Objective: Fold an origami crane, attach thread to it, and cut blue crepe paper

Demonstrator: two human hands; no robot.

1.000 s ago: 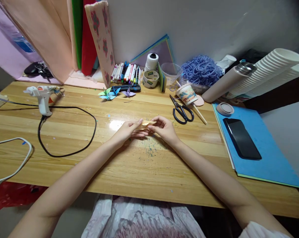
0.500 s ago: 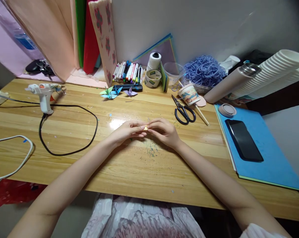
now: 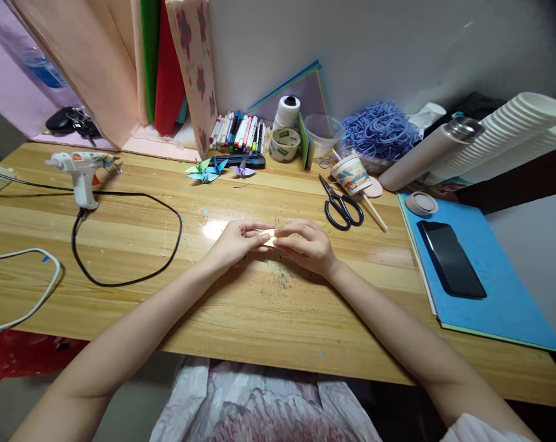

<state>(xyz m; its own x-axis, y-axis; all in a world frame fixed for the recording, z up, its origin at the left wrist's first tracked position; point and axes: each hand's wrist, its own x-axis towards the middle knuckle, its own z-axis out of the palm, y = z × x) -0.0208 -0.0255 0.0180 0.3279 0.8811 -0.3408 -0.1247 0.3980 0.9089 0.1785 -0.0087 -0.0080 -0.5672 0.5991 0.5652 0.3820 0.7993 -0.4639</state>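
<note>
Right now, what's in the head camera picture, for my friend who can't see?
A left hand and right hand hold a small yellow paper over a wooden table, with paper birds behind, a glue gun left, scissors and phone right.

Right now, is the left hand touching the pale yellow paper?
Touching. The head view shows the left hand with its thumb tip laid over the near-left part of the pale yellow paper.

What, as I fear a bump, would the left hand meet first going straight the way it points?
Probably the right hand, whose fingers face it across the pale paper, though depth is unclear.
</note>
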